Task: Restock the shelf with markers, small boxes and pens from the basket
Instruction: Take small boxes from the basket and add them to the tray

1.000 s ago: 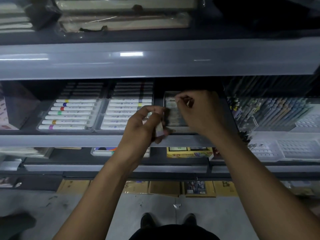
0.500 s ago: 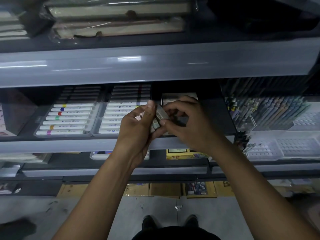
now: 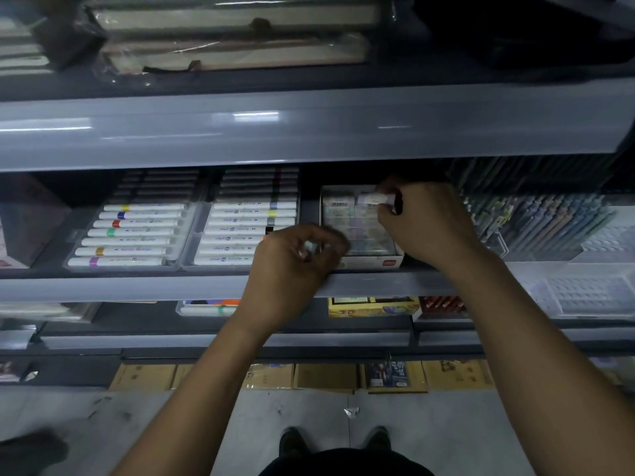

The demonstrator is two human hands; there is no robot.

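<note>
Two clear plastic trays of white markers (image 3: 130, 235), two bare hands (image 3: 292, 266), two dark shoes (image 3: 292, 441)

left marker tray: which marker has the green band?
The fourth marker up from the front in the left tray. Its neighbours differ: red band just behind it, purple at the very front.

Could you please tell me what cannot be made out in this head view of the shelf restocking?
- Basket: not in view.
- What the left hand holds: a small pale item, mostly covered by fingers and blurred.
- Labels on the small boxes in the tray: too small and dim to read.
- The box pinched by the right hand: partly hidden by its fingers.
- Rear markers: shadowed by the upper shelf.
</note>
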